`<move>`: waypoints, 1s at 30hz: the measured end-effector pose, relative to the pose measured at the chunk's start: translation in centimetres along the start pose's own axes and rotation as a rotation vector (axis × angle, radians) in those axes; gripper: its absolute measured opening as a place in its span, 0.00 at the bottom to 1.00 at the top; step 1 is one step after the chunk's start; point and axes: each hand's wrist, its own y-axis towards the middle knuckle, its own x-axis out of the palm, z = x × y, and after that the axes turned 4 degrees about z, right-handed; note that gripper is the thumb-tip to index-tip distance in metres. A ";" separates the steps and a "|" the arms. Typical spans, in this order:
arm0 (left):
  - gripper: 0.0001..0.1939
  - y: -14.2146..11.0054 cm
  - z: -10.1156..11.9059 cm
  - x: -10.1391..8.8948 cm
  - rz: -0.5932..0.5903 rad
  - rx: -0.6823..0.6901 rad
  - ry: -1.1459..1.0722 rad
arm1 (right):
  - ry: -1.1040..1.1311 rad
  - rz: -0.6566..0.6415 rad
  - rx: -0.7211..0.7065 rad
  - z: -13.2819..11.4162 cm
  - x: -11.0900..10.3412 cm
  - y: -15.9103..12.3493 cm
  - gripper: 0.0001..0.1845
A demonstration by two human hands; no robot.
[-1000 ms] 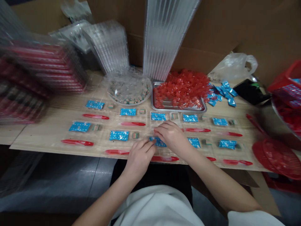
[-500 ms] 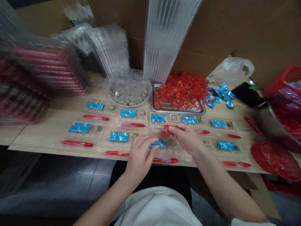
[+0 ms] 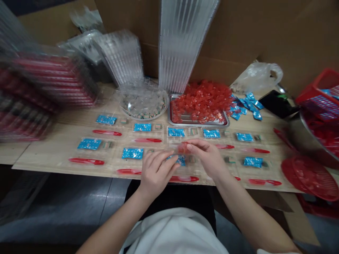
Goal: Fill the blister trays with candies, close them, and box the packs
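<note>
My right hand (image 3: 208, 157) pinches a small clear red plastic piece (image 3: 182, 147) between thumb and fingertips, above a clear plastic tray in the middle of the table. My left hand (image 3: 157, 171) hovers at the left of that tray with its fingers loosely bent and apart, and nothing shows in it. Its fingertips partly cover a blue printed packet (image 3: 180, 160); whether they touch it I cannot tell. In front of it lies a red pen-shaped piece (image 3: 184, 179). Another blue packet (image 3: 176, 132) and a small striped block (image 3: 193, 131) sit in the tray behind.
A metal tray (image 3: 172, 121) heaped with red pieces (image 3: 203, 100) stands behind my hands. Left of it is a round dish (image 3: 144, 116) of small blocks. Tall stacks of clear trays (image 3: 182, 42) rise at the back. A red basket (image 3: 288, 173) hangs over the right edge.
The red piece and my right fingertips have shifted slightly left and lower, closer to my left hand. The left hand's fingers reach a little further over the blue packet.
</note>
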 end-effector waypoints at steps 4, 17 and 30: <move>0.07 -1.9 -0.8 -1.0 -0.258 -0.030 0.028 | -0.641 -0.010 -0.559 0.5 0.5 1.4 0.05; 0.05 -0.9 -1.1 -0.1 -0.258 0.129 0.070 | -0.887 0.092 -0.731 -0.1 -2.9 2.6 0.14; 0.07 6.9 0.9 0.3 -0.590 -0.496 -0.790 | -0.346 0.014 -0.509 -1.5 -12.6 -2.2 0.07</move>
